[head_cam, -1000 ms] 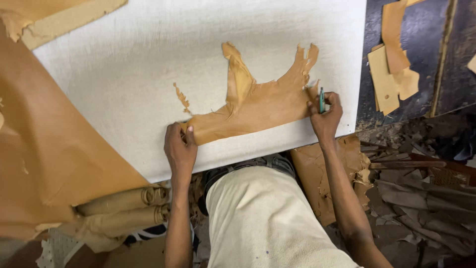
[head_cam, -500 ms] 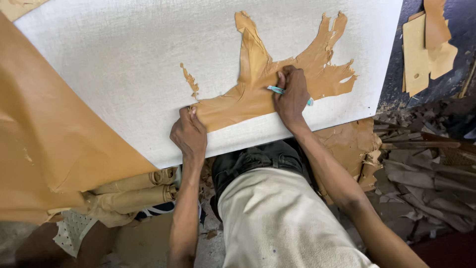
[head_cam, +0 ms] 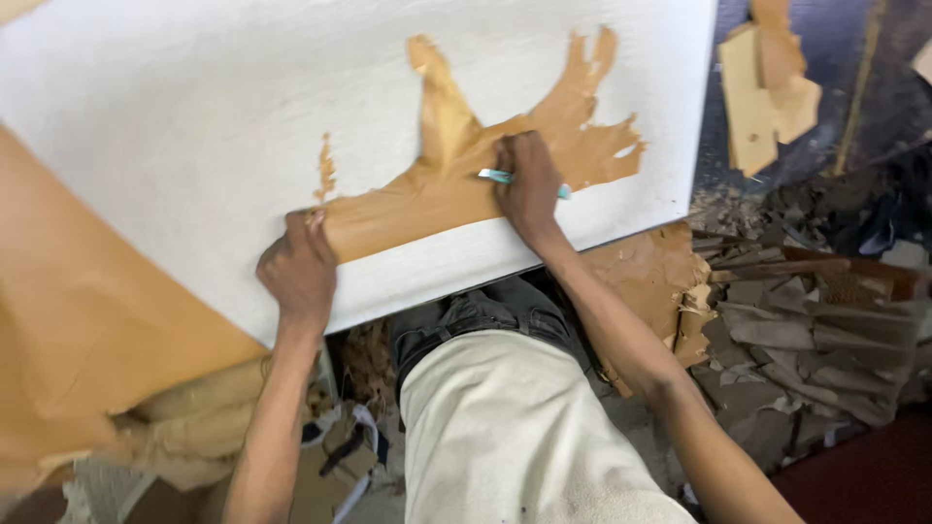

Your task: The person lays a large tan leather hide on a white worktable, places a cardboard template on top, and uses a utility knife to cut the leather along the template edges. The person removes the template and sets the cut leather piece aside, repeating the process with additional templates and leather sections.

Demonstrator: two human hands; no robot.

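A large white board (head_cam: 223,126) lies tilted in front of me. A ragged patch of brown paper (head_cam: 456,184) is stuck to it. My left hand (head_cam: 299,272) presses on the left end of that patch, near the board's lower edge. My right hand (head_cam: 527,184) is closed around a small teal-handled scraper (head_cam: 497,177) and rests on the middle of the patch, the blade pointing left.
A big sheet of loose brown paper (head_cam: 87,320) hangs over the board's left side. Crumpled paper (head_cam: 184,427) lies below it. Torn brown scraps (head_cam: 767,97) lie on the dark surface at the upper right, and a heap of grey-brown debris (head_cam: 815,330) sits at the right.
My right hand with the scraper has moved left, from the patch's right edge to its middle. My left hand stays at the patch's left end.
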